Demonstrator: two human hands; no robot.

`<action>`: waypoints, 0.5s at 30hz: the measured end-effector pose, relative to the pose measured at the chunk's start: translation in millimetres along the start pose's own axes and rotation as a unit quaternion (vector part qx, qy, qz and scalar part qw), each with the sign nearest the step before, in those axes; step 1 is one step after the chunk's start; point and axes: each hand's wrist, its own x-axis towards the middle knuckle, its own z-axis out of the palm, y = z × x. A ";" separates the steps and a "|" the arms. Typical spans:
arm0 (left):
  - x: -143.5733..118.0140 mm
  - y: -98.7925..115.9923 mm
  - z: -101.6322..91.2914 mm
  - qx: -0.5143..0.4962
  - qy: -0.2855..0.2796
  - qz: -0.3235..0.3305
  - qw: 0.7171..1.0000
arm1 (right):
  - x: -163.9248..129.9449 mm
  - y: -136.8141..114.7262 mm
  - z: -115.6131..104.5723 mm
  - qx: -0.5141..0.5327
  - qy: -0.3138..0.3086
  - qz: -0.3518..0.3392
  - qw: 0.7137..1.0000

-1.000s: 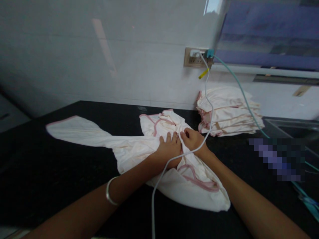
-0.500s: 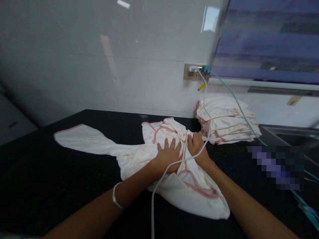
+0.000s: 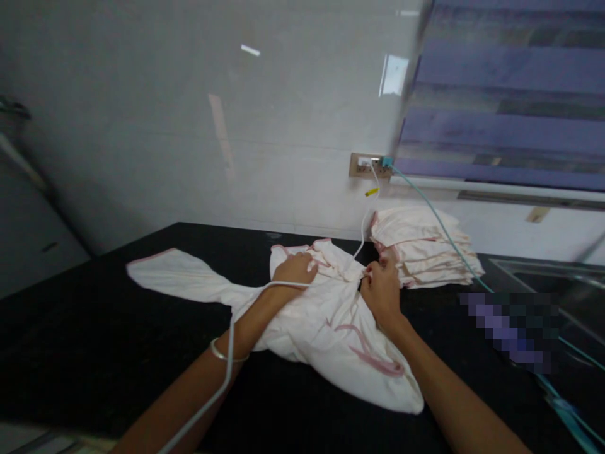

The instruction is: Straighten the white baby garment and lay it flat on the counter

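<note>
Cream garment (image 3: 326, 321) lies mid-worktop (image 3: 94, 353). My left hand (image 3: 293, 268) presses it at 11 o'clock, fingers together; right hand (image 3: 380, 291) pinches a fold. White cable (image 3: 227, 372) drapes my left wrist; I judge it could snag and drag the cloth.

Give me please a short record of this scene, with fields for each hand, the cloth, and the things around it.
left hand: flat on the far part of the garment, fingers spread
right hand: pinching a fold of the garment at its right edge
garment: pale cloth with pink trim, crumpled, spread on the counter
counter: black
folded stack: similar cloths, beside the right hand, by the wall
white cable: from the wall socket, crossing the left forearm
</note>
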 end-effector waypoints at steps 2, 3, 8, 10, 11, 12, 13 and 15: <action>5.5 -16.6 -6.3 0.000 0.042 -0.069 0.997 | 1.1 -4.1 -2.7 0.006 0.006 -0.033 0.999; 6.9 -25.7 -8.0 0.002 0.051 -0.105 0.993 | 1.4 -5.6 -3.1 0.022 -0.003 -0.056 0.998; 10.7 -68.3 -1.6 -0.004 -0.059 -0.200 0.978 | -5.1 -11.4 5.2 0.161 -0.167 -0.173 0.957; 13.8 -78.5 4.6 -0.017 -0.076 -0.183 0.980 | -10.3 -12.5 11.3 0.183 -0.209 -0.207 0.938; 15.7 -81.5 7.4 -0.026 -0.071 -0.173 0.982 | -12.6 -12.4 14.1 0.183 -0.215 -0.219 0.934; 17.8 -83.3 9.8 -0.037 -0.062 -0.165 0.984 | -14.4 -11.9 16.5 0.178 -0.214 -0.228 0.933; 19.9 -84.0 11.7 -0.050 -0.052 -0.159 0.985 | -15.8 -11.0 18.4 0.170 -0.208 -0.233 0.935; 23.6 -83.6 13.2 -0.079 -0.022 -0.148 0.986 | -17.1 -8.6 21.0 0.151 -0.200 -0.230 0.940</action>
